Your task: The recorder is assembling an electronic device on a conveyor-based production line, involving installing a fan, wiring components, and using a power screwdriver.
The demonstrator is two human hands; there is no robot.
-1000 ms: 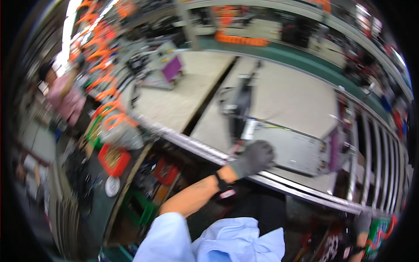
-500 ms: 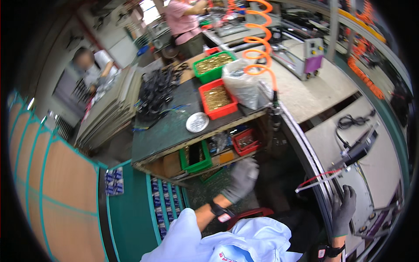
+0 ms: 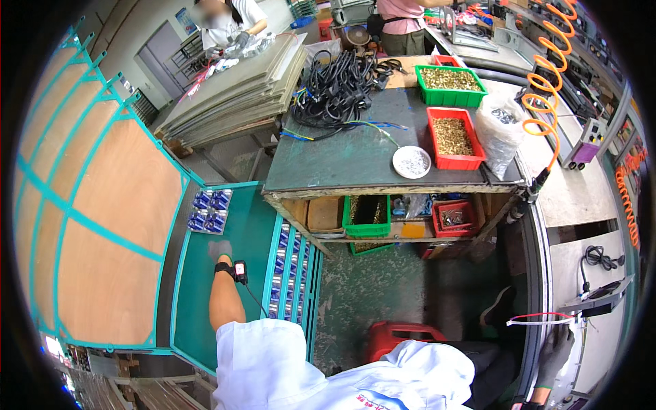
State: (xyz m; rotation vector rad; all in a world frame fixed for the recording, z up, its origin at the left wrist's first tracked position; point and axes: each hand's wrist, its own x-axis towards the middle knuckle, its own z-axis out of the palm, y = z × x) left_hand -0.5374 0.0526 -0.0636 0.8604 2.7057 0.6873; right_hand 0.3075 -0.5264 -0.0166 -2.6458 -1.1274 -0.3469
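My left hand (image 3: 219, 248), in a grey glove, reaches out over the green top of a teal-framed cart (image 3: 205, 294). Motion smears its fingers. Just beyond it lies a block of blue-and-white small parts (image 3: 210, 210), apart from the hand. On the right, my gloved right hand (image 3: 557, 348) rests by the metal rail of the work line with its fingers stretched out. Beside its fingertips are a red and a white wire (image 3: 540, 319), which run to a black flat device (image 3: 605, 292). Whether the fingers touch the wires I cannot make out.
Ahead stands a dark workbench (image 3: 335, 167) with black cables (image 3: 338, 89), a red bin (image 3: 454, 137), a green bin (image 3: 451, 80), a white dish (image 3: 411, 162) and a plastic bag (image 3: 500, 133). An orange coiled hose (image 3: 547, 85) hangs at right. A red stool (image 3: 396, 335) is below. Two people work beyond.
My left hand has swung left from in front of the bench to over the cart. The view has turned left. My right hand stays by the rail, now close to the wires.
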